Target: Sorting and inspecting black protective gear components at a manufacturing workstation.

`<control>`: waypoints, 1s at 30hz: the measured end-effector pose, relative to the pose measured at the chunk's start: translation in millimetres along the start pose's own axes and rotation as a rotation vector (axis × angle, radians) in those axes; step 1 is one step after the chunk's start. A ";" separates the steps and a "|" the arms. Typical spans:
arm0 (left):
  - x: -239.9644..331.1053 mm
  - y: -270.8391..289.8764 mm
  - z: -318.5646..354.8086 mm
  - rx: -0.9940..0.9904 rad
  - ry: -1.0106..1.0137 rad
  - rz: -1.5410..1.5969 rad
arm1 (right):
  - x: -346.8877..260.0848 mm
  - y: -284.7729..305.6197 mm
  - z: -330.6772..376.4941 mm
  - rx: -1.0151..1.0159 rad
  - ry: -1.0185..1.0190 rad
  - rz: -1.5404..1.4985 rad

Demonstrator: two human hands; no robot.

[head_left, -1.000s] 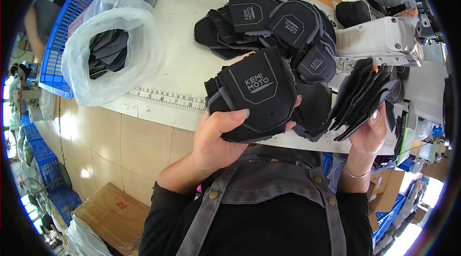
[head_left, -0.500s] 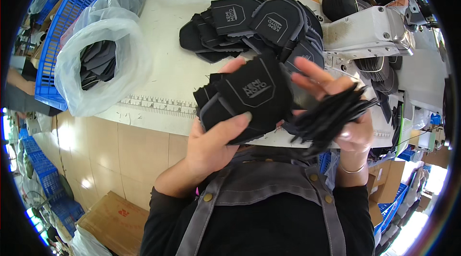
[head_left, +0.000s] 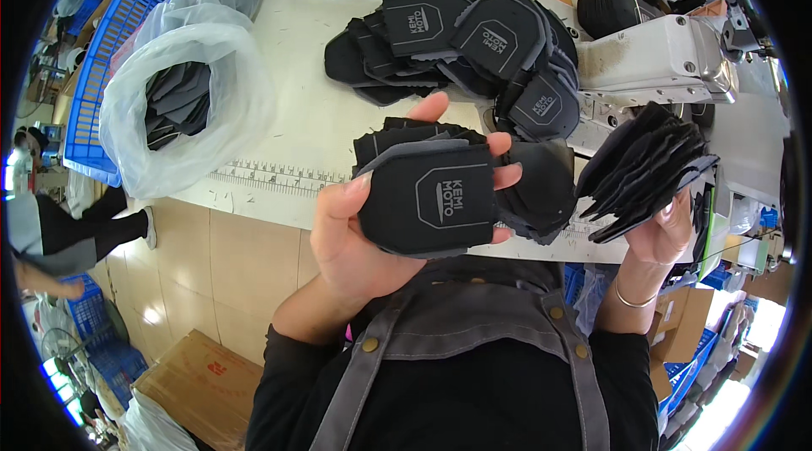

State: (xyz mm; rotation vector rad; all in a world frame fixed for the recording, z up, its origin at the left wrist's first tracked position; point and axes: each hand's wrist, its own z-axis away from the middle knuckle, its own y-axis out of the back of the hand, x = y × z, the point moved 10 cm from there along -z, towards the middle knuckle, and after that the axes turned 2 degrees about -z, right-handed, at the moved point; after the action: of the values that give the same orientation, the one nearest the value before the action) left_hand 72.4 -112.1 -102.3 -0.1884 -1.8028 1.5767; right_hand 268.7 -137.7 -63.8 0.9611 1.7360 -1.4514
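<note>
My left hand (head_left: 347, 235) grips a stack of black fabric patches (head_left: 406, 206) with grey edges, thumb on top and fingers round the far side. The top patch lies flat toward me, with a light outline and printed mark. Out to the right, my right hand (head_left: 664, 235) holds a second bundle of black patches (head_left: 647, 167), fanned and seen edge-on. Between the hands, a dark rounded stack (head_left: 537, 189) sits at the table's near edge, partly hidden by my left fingers. Beyond my hands lies a large heap of similar patches (head_left: 499, 32).
A pale sewing machine (head_left: 643, 62) stands at the right of the white table (head_left: 296, 96), which has a ruler strip (head_left: 288, 178). At left are a clear bag (head_left: 245, 70) of dark scraps and a blue crate (head_left: 93, 112). A cardboard box (head_left: 203, 387) and a passing person's legs (head_left: 85, 231) are below left.
My right hand has moved right with its bundle, away from the left. The left hand's stack has turned, showing a different top face. A person has stepped further into view at left.
</note>
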 end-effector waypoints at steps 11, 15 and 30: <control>9.0 1.5 0.8 0.011 -0.081 -0.024 | 21.7 -2.1 0.0 0.070 -0.119 -0.100; 14.5 0.6 0.5 0.011 -0.143 -0.038 | 27.2 -5.2 1.0 0.070 -0.134 -0.155; 32.3 -6.6 3.8 0.046 -0.351 -0.303 | 58.5 -49.4 -11.8 0.048 -0.297 -0.081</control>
State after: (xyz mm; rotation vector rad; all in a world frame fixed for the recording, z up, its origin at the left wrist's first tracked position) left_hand 48.8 -99.1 -82.8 0.3897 -1.9434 1.4947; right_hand 196.1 -124.5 -87.6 0.6650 1.5427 -1.6040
